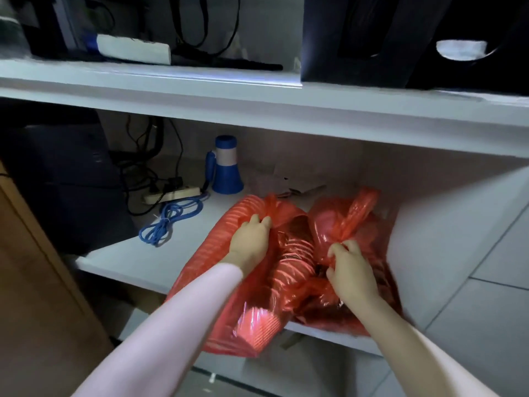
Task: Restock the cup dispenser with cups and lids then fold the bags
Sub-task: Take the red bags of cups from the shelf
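A red plastic bag (252, 325) stuffed with ribbed stacks of cups (294, 253) lies on the white lower shelf (128, 253), its front end hanging over the shelf's edge. The left hand (252, 239) has its fingers curled into the plastic near the bag's back left, gripping a bunch of it. The right hand (350, 270) pinches the gathered plastic just below the bag's knotted handle (357, 213). Behind the bag on the same shelf stand a blue and white megaphone (226, 166), a white power strip (171, 194) and a coiled blue cable (169, 220).
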`<action>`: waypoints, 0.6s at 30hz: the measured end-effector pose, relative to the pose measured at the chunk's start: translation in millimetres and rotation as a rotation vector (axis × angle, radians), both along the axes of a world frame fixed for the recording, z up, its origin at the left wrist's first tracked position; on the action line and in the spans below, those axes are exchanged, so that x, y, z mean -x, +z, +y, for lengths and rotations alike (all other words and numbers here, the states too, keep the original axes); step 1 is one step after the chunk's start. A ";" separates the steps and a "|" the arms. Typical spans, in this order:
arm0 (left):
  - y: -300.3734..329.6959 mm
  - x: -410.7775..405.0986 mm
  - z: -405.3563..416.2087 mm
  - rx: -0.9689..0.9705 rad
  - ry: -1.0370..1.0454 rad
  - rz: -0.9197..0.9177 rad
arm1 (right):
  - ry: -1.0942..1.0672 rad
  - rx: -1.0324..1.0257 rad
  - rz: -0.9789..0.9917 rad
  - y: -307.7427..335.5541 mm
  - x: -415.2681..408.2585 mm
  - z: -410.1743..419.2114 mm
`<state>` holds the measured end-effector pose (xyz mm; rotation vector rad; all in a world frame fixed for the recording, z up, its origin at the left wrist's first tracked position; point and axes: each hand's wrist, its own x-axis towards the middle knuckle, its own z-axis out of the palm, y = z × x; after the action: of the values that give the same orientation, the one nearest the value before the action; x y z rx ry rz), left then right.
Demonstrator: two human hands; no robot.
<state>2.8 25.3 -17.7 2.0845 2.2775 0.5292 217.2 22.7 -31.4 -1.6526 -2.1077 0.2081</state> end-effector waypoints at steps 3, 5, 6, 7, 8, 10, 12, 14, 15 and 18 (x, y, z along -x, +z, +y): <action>34.7 -3.3 -20.3 -0.046 -0.035 0.012 | 0.020 -0.005 0.010 31.8 2.5 -13.9; 47.9 -13.5 -46.2 0.052 -0.005 0.051 | 0.049 0.004 -0.002 57.5 3.3 -24.5; 51.4 -20.2 -62.1 0.107 0.012 0.062 | 0.068 0.020 -0.011 69.9 3.7 -31.6; 55.4 -27.0 -78.8 0.146 0.021 0.076 | 0.090 0.034 -0.016 81.8 3.9 -39.7; 61.4 -33.1 -94.7 0.168 0.024 0.098 | 0.115 0.045 -0.018 92.8 2.9 -48.0; 80.1 -41.6 -123.3 0.178 0.023 0.119 | 0.154 0.089 0.000 114.6 -4.0 -68.0; 105.9 -46.8 -153.0 0.215 0.017 0.108 | 0.238 0.160 0.020 133.6 -16.4 -92.7; 135.4 -52.5 -185.0 0.275 0.016 0.118 | 0.306 0.233 -0.007 154.2 -31.6 -120.1; 151.2 -56.1 -199.0 0.292 0.008 0.122 | 0.309 0.282 -0.023 167.1 -38.8 -133.0; 199.4 -69.2 -236.7 0.334 -0.020 0.131 | 0.332 0.313 -0.085 205.1 -56.2 -167.4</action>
<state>72.0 -211.4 181.7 2.0232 2.2190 0.0067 273.4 -144.7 173.6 -1.4808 -2.5102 0.6086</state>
